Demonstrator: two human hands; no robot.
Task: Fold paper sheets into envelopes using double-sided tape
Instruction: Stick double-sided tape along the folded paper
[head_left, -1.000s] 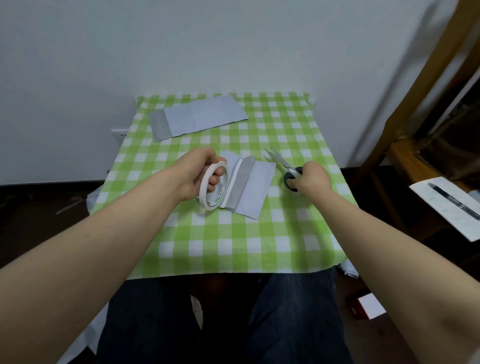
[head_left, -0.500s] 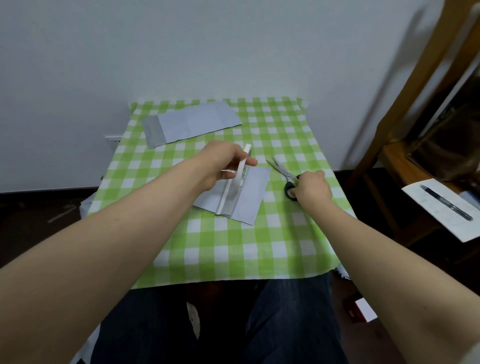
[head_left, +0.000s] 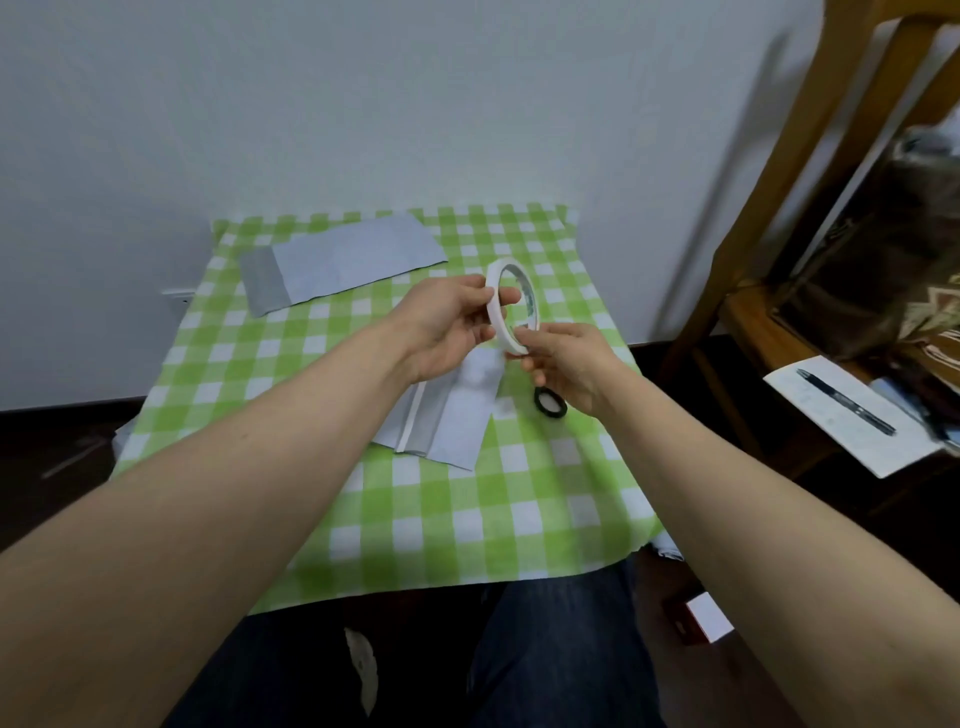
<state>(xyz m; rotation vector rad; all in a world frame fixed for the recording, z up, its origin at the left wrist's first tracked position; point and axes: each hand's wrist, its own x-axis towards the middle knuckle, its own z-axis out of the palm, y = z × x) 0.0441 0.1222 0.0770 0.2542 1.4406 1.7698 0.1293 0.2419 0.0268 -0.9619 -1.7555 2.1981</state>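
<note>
1. Double-sided tape roll (head_left: 511, 306): thin white ring with a wide open centre and a greenish printed inner core; held upright in the air above the middle of the counter (head_left: 426, 519), edge-on to the camera.
2. Left hand (head_left: 447, 325): grip pinched on the far-left rim of the tape roll, thumb over the outer edge, fingers behind.
3. Right hand (head_left: 569, 364): fingertips pressed onto the lower rim of the roll, grip closed lightly on the ring's bottom edge.
4. Folded paper sheet (head_left: 441, 421): pale blue-grey, lying flat on the counter beneath the hands, partly hidden by the left wrist; a grey flap runs along it, with a narrow white strip (head_left: 410, 423) beside it.
5. Second paper sheet (head_left: 337, 262): same pale colour, long, with a darker grey end at left; lies at the far side of the counter, well apart from the hands.
6. Scissors (head_left: 549, 404): only a black handle loop shows, just under the right hand.
7. Counter cover: green-and-white checked cloth.
</note>
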